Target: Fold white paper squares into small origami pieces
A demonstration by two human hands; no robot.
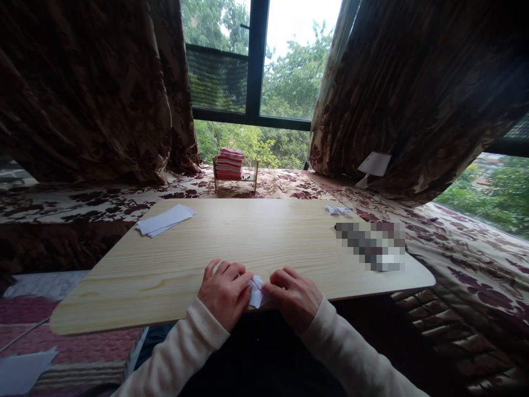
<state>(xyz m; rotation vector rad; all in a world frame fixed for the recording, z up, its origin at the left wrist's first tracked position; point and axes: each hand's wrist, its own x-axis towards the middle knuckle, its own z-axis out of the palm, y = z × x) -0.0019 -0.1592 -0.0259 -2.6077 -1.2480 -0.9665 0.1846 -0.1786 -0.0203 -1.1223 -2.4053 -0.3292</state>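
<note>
Both the left hand (226, 291) and right hand (295, 298), nearly closed, pinched the paper (257, 294) at the counter (231, 231), where uneven pulling risked a tear.

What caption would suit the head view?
Left hand and right hand hold a small folded white paper at the near edge of a pale wood-grained table with rounded corners.

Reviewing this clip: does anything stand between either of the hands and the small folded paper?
Nothing visible does. The left hand and right hand both meet the folded paper directly, one from each side. The white sheets lie apart, near the table's far left corner.
</note>
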